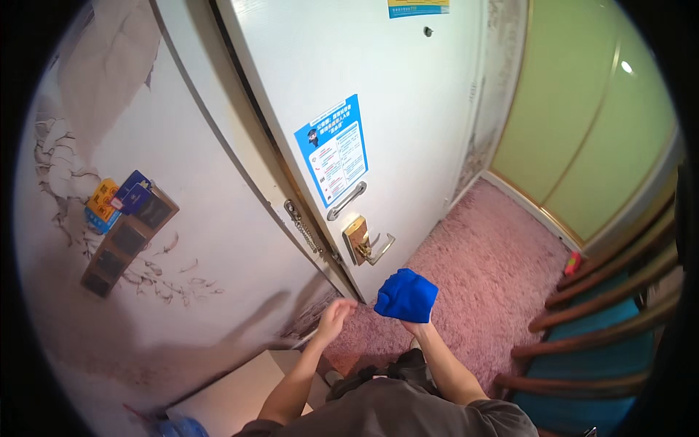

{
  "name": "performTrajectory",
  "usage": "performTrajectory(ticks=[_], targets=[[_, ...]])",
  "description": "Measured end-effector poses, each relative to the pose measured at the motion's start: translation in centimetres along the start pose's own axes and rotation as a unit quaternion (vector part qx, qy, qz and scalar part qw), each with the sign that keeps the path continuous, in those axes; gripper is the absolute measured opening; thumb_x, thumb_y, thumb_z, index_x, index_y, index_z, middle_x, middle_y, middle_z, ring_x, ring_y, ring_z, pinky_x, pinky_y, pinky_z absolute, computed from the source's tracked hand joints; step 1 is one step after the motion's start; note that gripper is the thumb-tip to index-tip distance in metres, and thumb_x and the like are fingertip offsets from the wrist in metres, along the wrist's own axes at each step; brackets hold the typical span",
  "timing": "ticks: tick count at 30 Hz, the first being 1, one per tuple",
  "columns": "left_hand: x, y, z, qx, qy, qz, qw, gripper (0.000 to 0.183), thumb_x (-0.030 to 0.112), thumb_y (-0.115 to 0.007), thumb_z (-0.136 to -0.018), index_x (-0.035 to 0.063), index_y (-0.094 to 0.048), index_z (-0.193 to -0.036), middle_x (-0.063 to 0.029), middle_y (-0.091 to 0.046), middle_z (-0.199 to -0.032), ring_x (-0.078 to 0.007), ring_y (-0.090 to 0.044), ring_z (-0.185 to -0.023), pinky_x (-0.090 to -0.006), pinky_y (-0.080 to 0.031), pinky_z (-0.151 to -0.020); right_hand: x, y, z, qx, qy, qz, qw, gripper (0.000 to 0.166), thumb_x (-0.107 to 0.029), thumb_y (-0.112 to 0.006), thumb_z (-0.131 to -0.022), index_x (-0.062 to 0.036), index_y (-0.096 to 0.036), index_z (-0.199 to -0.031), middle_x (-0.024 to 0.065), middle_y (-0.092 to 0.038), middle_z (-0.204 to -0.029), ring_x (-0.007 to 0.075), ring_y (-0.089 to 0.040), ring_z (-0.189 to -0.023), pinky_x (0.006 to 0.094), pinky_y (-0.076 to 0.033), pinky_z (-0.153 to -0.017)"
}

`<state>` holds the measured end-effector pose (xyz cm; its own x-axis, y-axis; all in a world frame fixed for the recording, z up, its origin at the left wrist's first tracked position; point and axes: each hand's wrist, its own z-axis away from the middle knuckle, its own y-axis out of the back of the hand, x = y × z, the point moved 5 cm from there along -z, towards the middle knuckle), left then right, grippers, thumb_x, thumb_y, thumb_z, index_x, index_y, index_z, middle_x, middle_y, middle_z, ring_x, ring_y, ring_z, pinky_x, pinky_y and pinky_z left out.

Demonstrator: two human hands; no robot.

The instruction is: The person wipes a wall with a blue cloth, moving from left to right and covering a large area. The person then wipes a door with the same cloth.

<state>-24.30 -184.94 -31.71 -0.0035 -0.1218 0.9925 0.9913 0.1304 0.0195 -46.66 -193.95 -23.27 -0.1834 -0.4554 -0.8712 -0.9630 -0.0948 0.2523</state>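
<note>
A folded blue cloth [407, 296] rests over my right hand [418, 326], which grips it from below and is mostly covered by it. To its left, my left hand [337, 319] is raised with nothing in it, its fingers slightly bent. Both hands are in front of a white door [415, 136], near its lower part. Just above the cloth, the door carries a lever handle [382, 248] on a brass-coloured lock plate [356, 240]. A metal pull handle [347, 201] is fixed above that, under a blue printed notice [334, 150].
A door chain [306, 232] hangs on the frame. Left on the wall is a brown switch panel [128, 237] with cards tucked behind it. A pale box-like surface [240, 390] stands lower left. Pink carpet [480, 262] covers the floor; wooden chair slats [595, 338] curve along the right.
</note>
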Motion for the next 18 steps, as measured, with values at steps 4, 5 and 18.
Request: performTrajectory(ticks=[4,5,18], targets=[[12.7,-1.9,-7.1,0.244,-0.201,-0.112,0.942,0.033,0.016,-0.066,-0.092,0.0018,-0.053,-0.120,-0.0080,-0.060,-0.110,-0.0171,-0.057,-0.102,-0.0313,-0.045,-0.087,8.8,2.0,1.3,-0.040,-0.234,-0.479,0.845,0.043,-0.014,-0.067,-0.084,-0.0045,-0.051,-0.123,0.0068,-0.060,-0.109,0.0200,-0.057,-0.103,0.0321,-0.046,-0.091],[16.3,-1.4,-7.3,0.347,-0.230,-0.202,0.886,0.043,0.019,-0.071,-0.089,0.0017,-0.050,-0.123,-0.0108,-0.057,-0.116,-0.0205,-0.054,-0.108,-0.0350,-0.044,-0.092,6.4,3.9,-0.4,-0.132,-0.144,-0.211,0.958,0.044,-0.012,-0.066,-0.085,-0.0036,-0.049,-0.125,0.0070,-0.060,-0.110,0.0198,-0.057,-0.104,0.0338,-0.047,-0.093],[29.3,0.9,-10.9,0.526,-0.312,-0.409,0.677,0.119,0.026,-0.090,-0.064,0.0019,-0.015,-0.153,-0.0181,-0.013,-0.160,-0.0377,-0.016,-0.146,-0.0514,-0.018,-0.117,4.2,8.7,-9.0,-0.160,-0.095,-0.301,0.935,0.042,-0.001,-0.065,-0.081,0.0012,-0.050,-0.121,0.0053,-0.057,-0.092,0.0165,-0.054,-0.083,0.0303,-0.050,-0.078]])
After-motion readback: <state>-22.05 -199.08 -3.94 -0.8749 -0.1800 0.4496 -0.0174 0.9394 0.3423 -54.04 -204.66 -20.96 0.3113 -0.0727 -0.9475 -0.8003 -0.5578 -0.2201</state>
